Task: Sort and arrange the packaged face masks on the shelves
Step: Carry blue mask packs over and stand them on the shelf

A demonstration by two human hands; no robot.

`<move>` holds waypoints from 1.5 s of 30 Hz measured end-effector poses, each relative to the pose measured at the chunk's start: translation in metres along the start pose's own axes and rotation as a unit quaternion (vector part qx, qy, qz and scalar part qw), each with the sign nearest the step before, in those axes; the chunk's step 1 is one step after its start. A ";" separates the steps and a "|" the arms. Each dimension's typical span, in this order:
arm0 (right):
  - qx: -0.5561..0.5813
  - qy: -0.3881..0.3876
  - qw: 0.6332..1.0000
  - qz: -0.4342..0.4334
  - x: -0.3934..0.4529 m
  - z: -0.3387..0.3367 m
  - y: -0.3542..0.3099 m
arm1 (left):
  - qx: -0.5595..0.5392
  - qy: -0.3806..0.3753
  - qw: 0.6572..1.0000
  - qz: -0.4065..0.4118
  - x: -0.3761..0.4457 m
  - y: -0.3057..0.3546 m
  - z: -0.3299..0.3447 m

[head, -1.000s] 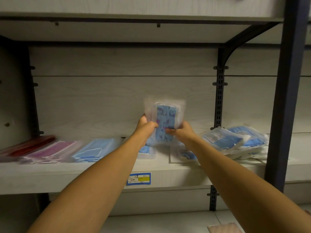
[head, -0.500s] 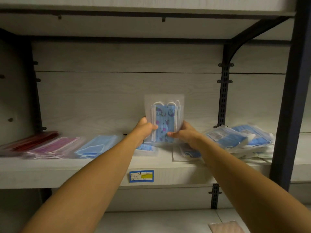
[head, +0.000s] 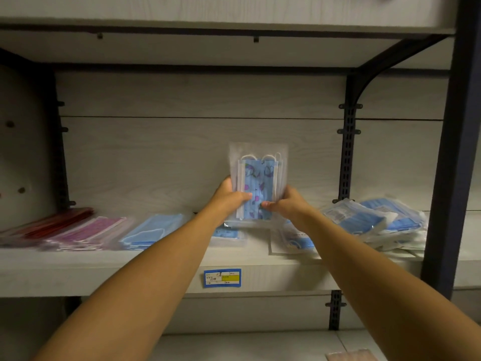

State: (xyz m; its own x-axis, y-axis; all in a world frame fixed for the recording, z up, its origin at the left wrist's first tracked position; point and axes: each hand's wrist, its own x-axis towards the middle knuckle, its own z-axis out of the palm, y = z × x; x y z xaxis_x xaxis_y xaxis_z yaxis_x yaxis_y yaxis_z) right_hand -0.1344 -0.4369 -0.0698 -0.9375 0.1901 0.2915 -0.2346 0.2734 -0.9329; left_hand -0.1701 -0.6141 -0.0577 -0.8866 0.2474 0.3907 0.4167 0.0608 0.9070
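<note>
Here's the pale wood-grain shelf (head: 156,267) on its dark metal upright (head: 348,152), running the full width of the view, and the sorting on it is only partly done. Along the left the flat packs sit in colour order: a red stack (head: 56,222), then a magenta patterned stack (head: 93,231), then a plain light-blue stack (head: 153,230). Over on the right a loose heap of clear-wrapped blue mask packs (head: 374,222) sprawls, tilted and overlapping, clearly not yet dealt with. Two more blue packs lie flat near the middle, one small one (head: 227,234) under the left forearm, another (head: 294,242) under the right wrist. Centre stage now: a clear plastic pack of blue face masks printed with small purple shapes (head: 260,178), held upright above the shelf, close to the back panel, white ear loops at the top. The left hand (head: 229,198) grips its lower left edge, thumb across the front; the right hand (head: 283,201) pinches the lower right edge the same way, so both are clamped on this one pack. This looks like the placing step, the pack squared up before it goes down. The next move calls for choosing its slot, probably by the small blue pack below, and lowering it flat without nudging its neighbours. A little blue-and-yellow price label (head: 222,278) sits on the shelf lip beneath.
</note>
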 end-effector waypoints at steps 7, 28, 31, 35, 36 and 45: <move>-0.015 -0.026 0.999 0.019 -0.009 0.004 0.009 | 0.036 -0.006 0.999 0.008 -0.003 -0.008 0.003; -0.006 -0.030 1.000 0.004 -0.016 -0.002 -0.004 | -0.060 0.010 0.998 -0.035 -0.015 -0.001 0.002; -0.018 -0.001 1.000 0.013 -0.012 0.000 -0.005 | -0.075 0.020 0.996 -0.045 -0.012 -0.001 0.001; -0.020 0.013 0.999 0.030 -0.013 0.000 -0.003 | -0.048 0.031 0.997 -0.046 -0.010 -0.004 -0.001; -0.024 0.013 0.999 0.033 -0.014 0.000 -0.004 | -0.034 0.027 0.998 -0.044 -0.010 -0.005 -0.001; -0.038 -0.023 0.999 0.022 -0.022 -0.008 -0.018 | 0.002 0.056 0.998 -0.026 -0.004 0.003 0.003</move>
State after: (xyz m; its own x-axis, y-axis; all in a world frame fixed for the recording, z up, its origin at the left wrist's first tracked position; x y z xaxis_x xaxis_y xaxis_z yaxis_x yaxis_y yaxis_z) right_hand -0.1077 -0.4380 -0.0580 -0.9574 0.1605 0.2399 -0.1754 0.3363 -0.9253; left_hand -0.1644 -0.6118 -0.0575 -0.9237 0.1341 0.3588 0.3705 0.0746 0.9258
